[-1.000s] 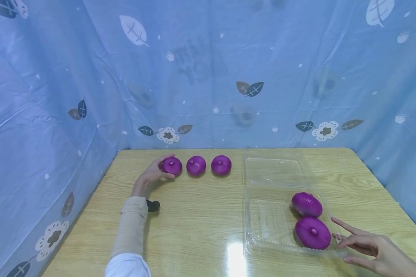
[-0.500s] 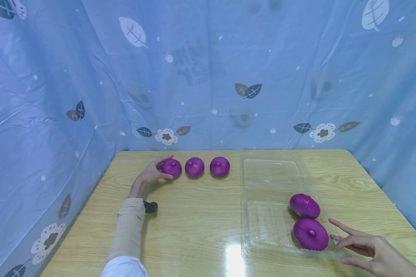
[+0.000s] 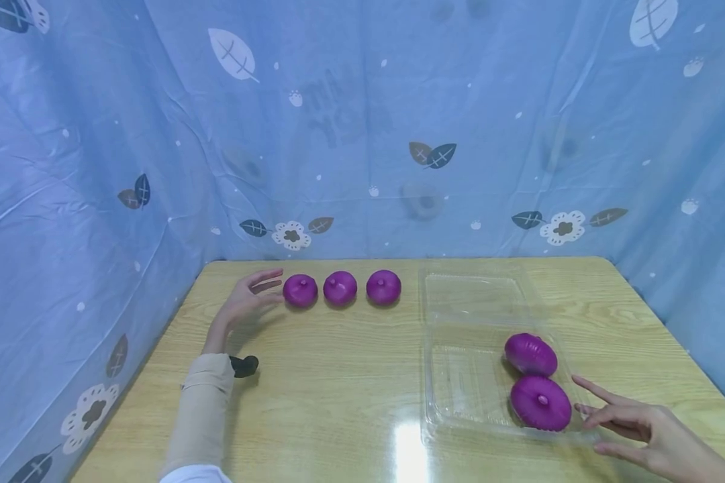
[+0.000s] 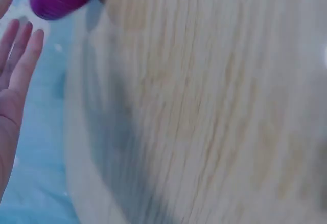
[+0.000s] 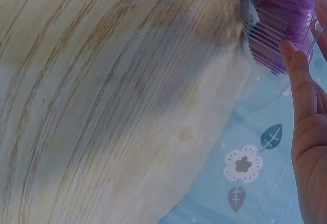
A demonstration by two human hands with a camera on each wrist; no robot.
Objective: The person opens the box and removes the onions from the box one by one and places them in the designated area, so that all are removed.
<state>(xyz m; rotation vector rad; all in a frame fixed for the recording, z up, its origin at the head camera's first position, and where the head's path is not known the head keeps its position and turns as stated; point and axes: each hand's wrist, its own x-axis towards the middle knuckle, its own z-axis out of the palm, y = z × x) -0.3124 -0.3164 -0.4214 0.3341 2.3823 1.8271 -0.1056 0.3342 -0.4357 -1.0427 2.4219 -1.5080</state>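
Note:
Three purple onions stand in a row near the table's back edge: a left onion (image 3: 300, 292), a middle onion (image 3: 340, 290) and a right onion (image 3: 383, 288). Just left of the row is my left hand (image 3: 249, 300), fingers spread, a small gap from the left onion; the left wrist view shows these fingers (image 4: 23, 63) holding nothing. A clear plastic clamshell box (image 3: 465, 402) lies unfolded on the right. In it, a rear onion (image 3: 530, 354) lies tilted against a front onion (image 3: 541, 403). My right hand (image 3: 646, 429) has its loosely extended fingertips right at the box's right rim.
The clamshell's lid (image 3: 474, 298) lies flat behind its base. Everything sits on a wood-grain table (image 3: 326, 402), with a blue patterned curtain (image 3: 362, 134) at the back and sides. A dark device (image 3: 244, 366) is at the left wrist.
My left hand has let go of the left onion and drawn back to the left. That onion stays in the row. The right hand has barely moved.

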